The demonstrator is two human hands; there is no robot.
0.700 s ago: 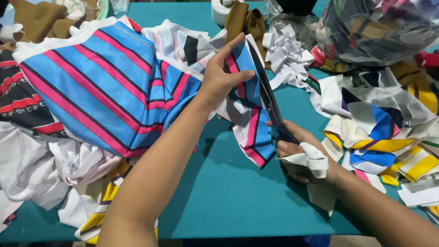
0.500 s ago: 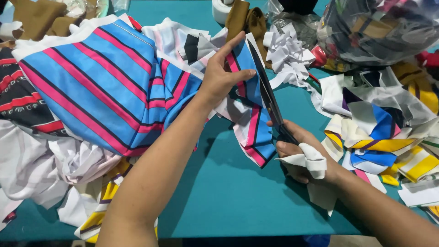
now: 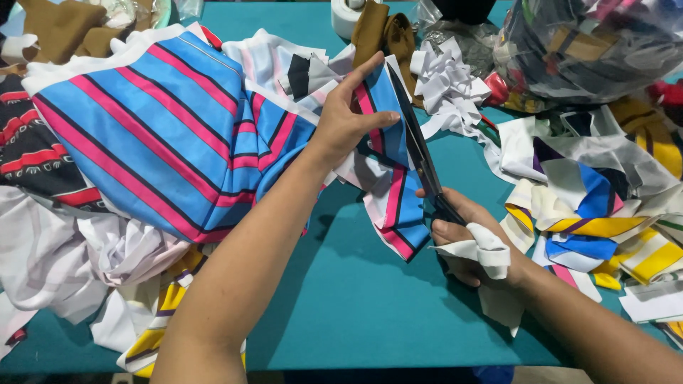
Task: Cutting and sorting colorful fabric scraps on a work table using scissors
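A: Head view, starting at the hands. The right hand [image 3: 475,245] is clenched on the handles of black scissors [image 3: 416,146], with a white rag [image 3: 478,250] wound round the knuckles. The blades point up and away, shut or nearly so along the fabric edge.

B: And the left hand [image 3: 346,117]?

A: It pinches the striped cloth [image 3: 163,135] just beside the blades, thumb on the near side, fingers behind, holding a flap taut. The cloth is blue with pink and black stripes; its bulk lies on the counter [image 3: 356,299] to the left, and a cut strip hangs below the blades.

B: So what could go wrong?

A: My guess is the fingers first. The thumb sits close to the blade line; if the cut runs upward, it could get nicked. The rag could also slip on the handles and loosen the grip.

B: The cloth itself?

A: If the left hand slackens, the fabric may fold between the blades and chew instead of cutting, or the line may wander off the stripe. The scrap pile [image 3: 597,206] to the right lies near the right arm and could snag it.
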